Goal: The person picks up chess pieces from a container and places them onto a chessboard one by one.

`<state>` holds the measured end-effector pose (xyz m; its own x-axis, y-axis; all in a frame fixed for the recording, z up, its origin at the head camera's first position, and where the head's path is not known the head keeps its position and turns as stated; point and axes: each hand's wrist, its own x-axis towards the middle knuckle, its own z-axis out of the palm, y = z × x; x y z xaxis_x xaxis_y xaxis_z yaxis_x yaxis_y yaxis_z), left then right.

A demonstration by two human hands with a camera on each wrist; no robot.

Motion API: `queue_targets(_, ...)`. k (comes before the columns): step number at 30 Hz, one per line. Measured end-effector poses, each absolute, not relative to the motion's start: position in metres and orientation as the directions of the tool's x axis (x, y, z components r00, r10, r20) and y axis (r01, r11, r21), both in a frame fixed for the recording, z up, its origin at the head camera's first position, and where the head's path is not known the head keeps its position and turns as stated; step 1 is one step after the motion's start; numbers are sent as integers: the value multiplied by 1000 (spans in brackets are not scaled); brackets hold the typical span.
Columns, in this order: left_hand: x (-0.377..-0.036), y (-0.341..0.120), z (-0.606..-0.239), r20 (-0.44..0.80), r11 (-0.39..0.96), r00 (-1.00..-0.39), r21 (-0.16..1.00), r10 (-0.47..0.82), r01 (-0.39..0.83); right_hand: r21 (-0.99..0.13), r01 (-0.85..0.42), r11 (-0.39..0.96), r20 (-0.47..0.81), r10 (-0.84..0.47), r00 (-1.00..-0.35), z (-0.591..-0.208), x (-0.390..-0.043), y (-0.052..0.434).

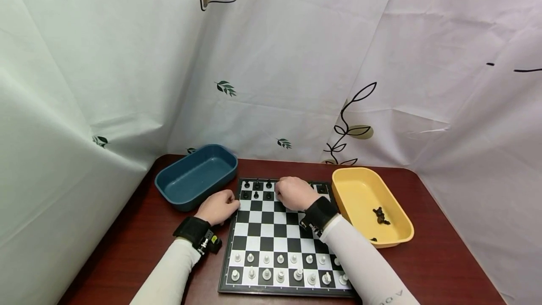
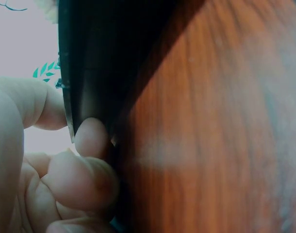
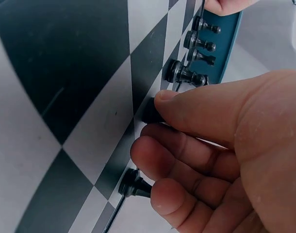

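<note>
A chessboard (image 1: 267, 218) with a black rim lies on the table, white pieces (image 1: 280, 276) standing along its near rows. At its far left stand several black chess pieces (image 1: 256, 184). Over the far rows, my right hand (image 1: 296, 193) pinches a black chess piece (image 3: 151, 111) between thumb and fingers; only its base shows, at the board's surface. Another black piece (image 3: 133, 184) stands close by its fingertips. My left hand (image 1: 218, 207) grips the left edge of the board, its fingers on both sides of the dark rim (image 2: 85, 92).
Behind my left hand sits a blue tub (image 1: 195, 196). To the board's right, a yellow tub (image 1: 360, 187) holds a few dark pieces (image 1: 380, 215). A pale patterned cloth (image 1: 271, 60) hangs behind the dark red table (image 1: 440, 253).
</note>
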<state>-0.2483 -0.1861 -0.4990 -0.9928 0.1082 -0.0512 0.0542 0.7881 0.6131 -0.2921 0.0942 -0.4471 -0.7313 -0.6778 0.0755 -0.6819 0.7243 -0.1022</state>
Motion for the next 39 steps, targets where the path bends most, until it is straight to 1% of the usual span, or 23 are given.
queue_targets(8,-248,-186,-498,-55,784,-993,618,107,51,-124,-671,731,78,-667,-741,-446,-288,92)
queue_targets(13,-248,-186,-500,-47,783,-994,620,102,51,-91,-670,737,71,-666,-742,-447,-287,94)
queue_targets(17,-248,-186,-499,-48,781,-994,623,103,51,-58,-646,761,76,-642,-763,-444,-285,99)
queue_targets(20,-248,-185,-498,-54,784,-993,619,106,50,-76,-629,774,95,-622,-777,-436,-281,108)
queue_targets(26,-248,-186,-497,-47,784,-993,618,107,55,-108,-613,783,184,-590,-786,-416,-271,143)
queue_targets(33,-249,-186,-499,-47,781,-993,622,107,55,-147,-526,838,223,-490,-843,-398,-262,202)
queue_targets(39,-248,-187,-500,-40,778,-993,625,111,62,-108,-460,881,281,-417,-864,-395,-258,250)
